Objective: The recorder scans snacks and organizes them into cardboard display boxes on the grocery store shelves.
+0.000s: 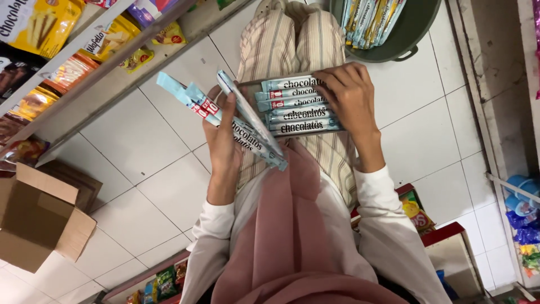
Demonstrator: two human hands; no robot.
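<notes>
Sachets (pixel 247 121), long and pale blue, fan out from the left hand (pixel 225 141), thumb pinching them against the curled fingers. They look light, slick and bendy; a grip near the middle would likely stop them sliding. Beside them, more sachets lie flat in a tray (pixel 251 84) on the lap, where the right hand (pixel 349 95) presses its spread fingers on the stack. A green tub (pixel 405 42) sits beyond.

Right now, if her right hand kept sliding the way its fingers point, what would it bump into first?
Probably the left hand, which grips a fan of light-blue snack sticks. The right hand points across the flat box of sticks toward it; depth unclear.
</notes>
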